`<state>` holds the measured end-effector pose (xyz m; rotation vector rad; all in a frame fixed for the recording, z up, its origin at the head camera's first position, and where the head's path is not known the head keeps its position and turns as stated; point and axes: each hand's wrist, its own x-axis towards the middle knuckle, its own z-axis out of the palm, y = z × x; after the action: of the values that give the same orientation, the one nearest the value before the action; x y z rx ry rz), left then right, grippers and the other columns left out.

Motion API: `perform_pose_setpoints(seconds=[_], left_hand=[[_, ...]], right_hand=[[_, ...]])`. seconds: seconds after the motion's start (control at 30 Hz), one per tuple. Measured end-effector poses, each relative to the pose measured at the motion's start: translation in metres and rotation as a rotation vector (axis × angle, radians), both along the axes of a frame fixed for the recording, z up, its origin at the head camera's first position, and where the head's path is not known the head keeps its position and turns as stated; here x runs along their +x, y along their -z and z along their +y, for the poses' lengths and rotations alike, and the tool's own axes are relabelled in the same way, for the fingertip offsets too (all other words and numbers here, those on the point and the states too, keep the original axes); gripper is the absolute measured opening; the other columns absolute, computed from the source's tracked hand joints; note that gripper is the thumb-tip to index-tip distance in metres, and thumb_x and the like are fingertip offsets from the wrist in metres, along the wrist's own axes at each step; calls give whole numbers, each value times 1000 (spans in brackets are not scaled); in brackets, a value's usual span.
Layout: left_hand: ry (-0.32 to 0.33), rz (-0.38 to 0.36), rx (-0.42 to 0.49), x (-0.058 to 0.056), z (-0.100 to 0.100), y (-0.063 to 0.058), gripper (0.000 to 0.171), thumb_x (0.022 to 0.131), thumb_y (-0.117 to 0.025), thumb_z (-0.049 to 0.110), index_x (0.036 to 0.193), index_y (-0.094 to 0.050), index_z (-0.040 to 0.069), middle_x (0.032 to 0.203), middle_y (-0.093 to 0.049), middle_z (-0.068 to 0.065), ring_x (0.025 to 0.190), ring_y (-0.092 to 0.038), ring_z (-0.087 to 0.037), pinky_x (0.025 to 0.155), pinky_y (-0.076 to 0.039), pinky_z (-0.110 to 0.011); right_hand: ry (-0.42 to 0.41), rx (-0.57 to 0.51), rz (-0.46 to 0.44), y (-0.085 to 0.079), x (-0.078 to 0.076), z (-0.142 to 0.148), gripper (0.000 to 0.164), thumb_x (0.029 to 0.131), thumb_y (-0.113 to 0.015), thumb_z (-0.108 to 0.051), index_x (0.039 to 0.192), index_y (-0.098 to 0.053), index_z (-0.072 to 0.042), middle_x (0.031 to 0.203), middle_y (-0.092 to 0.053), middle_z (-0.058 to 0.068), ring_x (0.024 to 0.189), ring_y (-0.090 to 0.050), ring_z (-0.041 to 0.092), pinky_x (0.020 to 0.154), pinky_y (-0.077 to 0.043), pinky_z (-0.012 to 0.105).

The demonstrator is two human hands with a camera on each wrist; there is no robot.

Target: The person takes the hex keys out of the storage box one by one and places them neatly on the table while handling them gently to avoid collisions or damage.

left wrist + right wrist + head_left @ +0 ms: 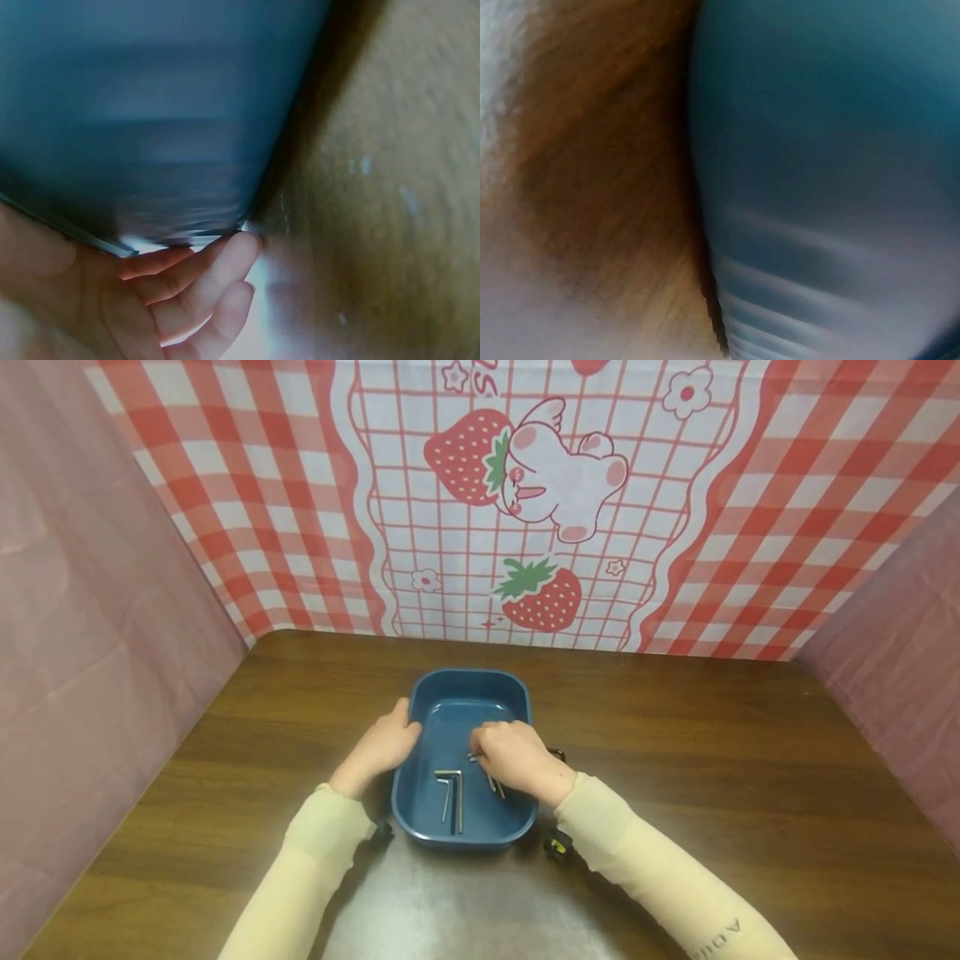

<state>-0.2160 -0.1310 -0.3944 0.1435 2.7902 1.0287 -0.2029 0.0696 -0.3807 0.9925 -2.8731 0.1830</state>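
A deep blue tray (442, 735) with rounded corners stands on the table. My left hand (381, 745) holds its left side, thumb at the rim and fingers along the outer wall; the left wrist view shows those fingers (199, 281) bent against the tray's outside (165, 97). Inside the tray, two L-shaped hex keys, a larger one (460, 802) and a smaller one (446, 802), lie side by side near the front. Over the tray's right part, my right hand (517, 760) has curled fingers pinching a metal hex key (472, 757), mostly hidden. More hex keys (501, 789) show beneath that hand.
The brown wooden table (697, 760) extends on both sides of the tray. A red-and-white checked cloth (285, 510) with strawberries hangs behind, and pink cloths hang at both sides. The right wrist view shows only the tray's outer wall (817, 150) and the tabletop, blurred.
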Motion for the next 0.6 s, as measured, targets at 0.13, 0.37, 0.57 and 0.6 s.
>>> perform_pose_setpoints(seconds=[0.13, 0.37, 0.57, 0.6], left_hand=[[-4, -5, -3, -1, 0, 0, 42, 94, -33, 25, 127, -32, 0, 120, -51, -23, 101, -55, -32, 85, -44, -48], [-13, -2, -12, -1, 0, -1, 41, 94, -34, 25, 126, -33, 0, 120, -52, -24, 102, -55, -34, 84, -44, -49], [-17, -20, 2, 0, 1, -1, 41, 93, -34, 25, 127, -33, 0, 122, -51, -23, 102, -55, -33, 85, -44, -49], [-18, -19, 2, 0, 1, -1, 41, 93, -34, 25, 127, -33, 1, 121, -51, -23, 102, -55, -33, 85, -44, -49]], right_hand=[[-22, 68, 29, 1, 1, 0, 13, 81, -59, -10, 87, -70, -15, 84, -67, -1, 78, -62, 14, 62, -47, 33], [-60, 138, 42, 2, 1, -1, 14, 80, -61, -10, 90, -68, -17, 84, -65, -2, 76, -61, 13, 61, -45, 31], [-47, 164, 12, 2, 3, -1, 11, 80, -64, -16, 91, -66, -17, 83, -64, -2, 73, -59, 12, 60, -44, 29], [-46, 163, 10, 2, 3, -1, 11, 80, -64, -17, 90, -66, -17, 83, -64, -2, 72, -58, 12, 60, -44, 29]])
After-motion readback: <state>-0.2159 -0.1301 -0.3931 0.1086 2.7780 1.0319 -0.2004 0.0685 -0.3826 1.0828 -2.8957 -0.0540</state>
